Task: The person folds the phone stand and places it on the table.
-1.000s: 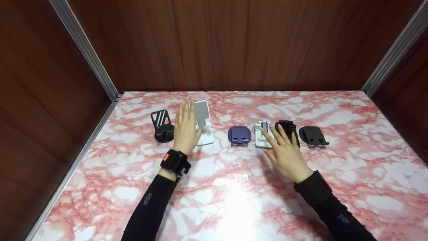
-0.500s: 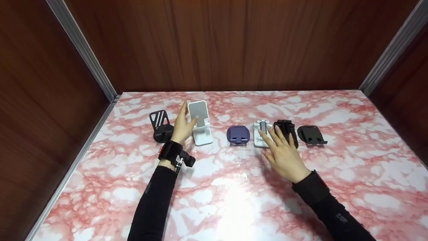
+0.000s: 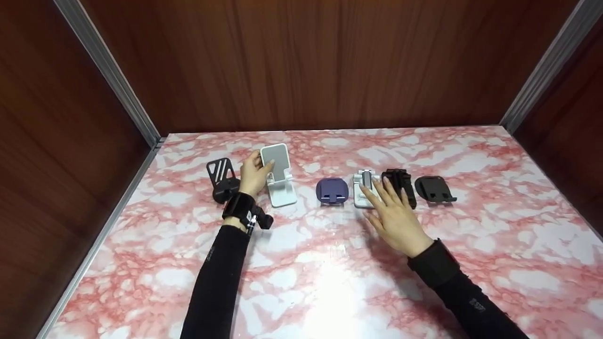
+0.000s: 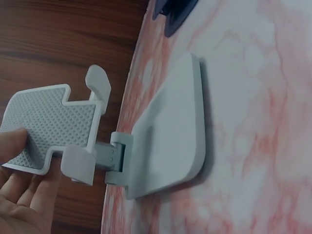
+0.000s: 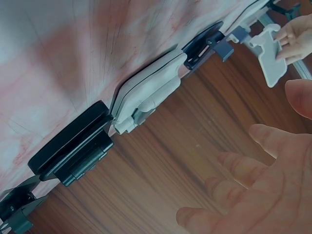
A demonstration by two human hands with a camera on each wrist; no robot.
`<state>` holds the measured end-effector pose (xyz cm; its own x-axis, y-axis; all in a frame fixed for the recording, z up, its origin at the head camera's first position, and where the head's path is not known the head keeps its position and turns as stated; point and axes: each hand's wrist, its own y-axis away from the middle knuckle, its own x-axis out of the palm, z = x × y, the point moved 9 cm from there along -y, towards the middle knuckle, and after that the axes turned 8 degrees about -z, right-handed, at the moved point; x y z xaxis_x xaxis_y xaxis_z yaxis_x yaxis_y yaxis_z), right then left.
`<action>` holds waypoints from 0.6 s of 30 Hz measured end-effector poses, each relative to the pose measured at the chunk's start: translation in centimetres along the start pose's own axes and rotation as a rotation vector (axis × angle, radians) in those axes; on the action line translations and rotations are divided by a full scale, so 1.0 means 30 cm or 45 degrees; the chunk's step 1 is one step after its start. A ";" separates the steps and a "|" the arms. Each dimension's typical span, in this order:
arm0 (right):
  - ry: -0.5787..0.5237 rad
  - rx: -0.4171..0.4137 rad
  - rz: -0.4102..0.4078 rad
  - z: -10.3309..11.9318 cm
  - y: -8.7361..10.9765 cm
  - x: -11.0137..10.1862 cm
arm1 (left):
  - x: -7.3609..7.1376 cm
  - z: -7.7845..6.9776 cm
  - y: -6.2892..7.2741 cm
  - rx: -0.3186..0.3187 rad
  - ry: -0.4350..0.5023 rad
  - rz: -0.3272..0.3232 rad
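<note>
Left hand [image 3: 254,180] pinching white stand [image 3: 282,195] by raised plate [image 4: 48,109]; right hand [image 3: 398,223] spread. Leftward tug might topple slotted black stand [image 3: 226,190].

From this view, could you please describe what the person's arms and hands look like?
The left hand and right hand are bare. The black sleeves each bear a small pale marking, unreadable here. Both wrists wear black bands; the left band carries a small black device.

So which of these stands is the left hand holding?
The unfolded white stand, second from the left in the head view: the left hand pinches its raised plate. The other white stand lies folded; no other stand is gripped.
</note>
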<state>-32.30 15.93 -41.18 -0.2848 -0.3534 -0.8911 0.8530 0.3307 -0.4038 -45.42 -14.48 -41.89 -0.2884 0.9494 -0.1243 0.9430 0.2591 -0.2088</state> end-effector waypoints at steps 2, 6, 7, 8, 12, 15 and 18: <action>0.000 -0.007 -0.004 0.002 -0.001 0.002 | -0.007 -0.006 -0.006 0.031 -0.028 -0.010; 0.006 -0.013 -0.007 0.003 0.000 0.007 | -0.005 -0.024 -0.009 0.068 -0.030 0.001; 0.007 -0.015 -0.008 0.004 0.000 0.008 | -0.003 -0.031 -0.007 0.074 -0.026 0.006; 0.005 -0.016 -0.009 0.004 0.000 0.008 | 0.000 -0.038 -0.006 0.080 -0.023 0.012; -0.005 -0.019 -0.013 0.010 0.000 0.007 | 0.011 -0.074 0.006 0.121 -0.049 0.045; -0.007 -0.030 -0.018 0.019 0.003 0.008 | 0.010 -0.103 0.019 0.153 -0.092 0.053; -0.001 -0.057 -0.012 0.033 0.008 0.012 | 0.003 -0.129 0.035 0.178 -0.118 0.044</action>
<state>-31.77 15.00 -41.39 -0.2924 -0.3573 -0.8871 0.8300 0.3659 -0.4209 -43.80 -13.43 -38.37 -0.2766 0.9352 -0.2211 0.9222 0.1936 -0.3348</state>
